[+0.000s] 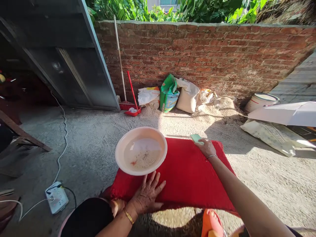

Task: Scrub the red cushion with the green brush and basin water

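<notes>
A red cloth or mat (187,177) covers a low surface before me. On its left part stands a pale pink basin (120,164) holding cloudy water with dark specks and a small reddish bit. My left hand (148,192), with a gold bracelet, lies flat on the cloth just below the basin's rim, its fingers spread and holding nothing. Near the cloth's far right corner, my right hand (206,148) grips a flat, pale green piece (196,138). The fingers cover part of it, so I cannot tell its kind.
A white power strip (56,197) with cords lies at the lower left. Along the brick wall (197,52) stand a red dustpan (133,112), a green sack (169,95), a white sack (188,97) and a bucket (261,100). A pale umbrella (283,113) is at right.
</notes>
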Motion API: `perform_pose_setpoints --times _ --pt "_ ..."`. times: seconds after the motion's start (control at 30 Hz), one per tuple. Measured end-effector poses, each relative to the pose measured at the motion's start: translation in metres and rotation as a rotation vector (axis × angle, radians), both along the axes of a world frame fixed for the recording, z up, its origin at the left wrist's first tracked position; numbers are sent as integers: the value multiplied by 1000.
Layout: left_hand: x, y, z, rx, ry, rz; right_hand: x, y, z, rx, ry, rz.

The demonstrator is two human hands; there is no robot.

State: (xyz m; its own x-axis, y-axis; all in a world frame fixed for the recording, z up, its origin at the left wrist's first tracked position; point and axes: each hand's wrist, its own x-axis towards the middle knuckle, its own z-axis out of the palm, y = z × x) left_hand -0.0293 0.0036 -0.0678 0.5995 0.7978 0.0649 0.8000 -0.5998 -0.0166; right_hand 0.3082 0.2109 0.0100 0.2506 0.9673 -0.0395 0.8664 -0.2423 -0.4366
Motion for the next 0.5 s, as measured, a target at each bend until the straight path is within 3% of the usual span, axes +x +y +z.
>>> perform_pose_setpoints --times 0.13,0.2,0.27,0.37,0.5 --pt "0 0 -3 -33 15 7 -110 12 12 -37 19 311" --pt "1 1 -4 -55 20 10 -142 17 15 -51 9 399" --pt "2 0 -3 -77 22 9 -151 25 16 -72 5 427" --pt "3 0 -2 -89 11 7 -121 39 13 -116 -21 352" --pt "2 0 -4 -33 -12 3 -17 46 7 -151 -104 64"
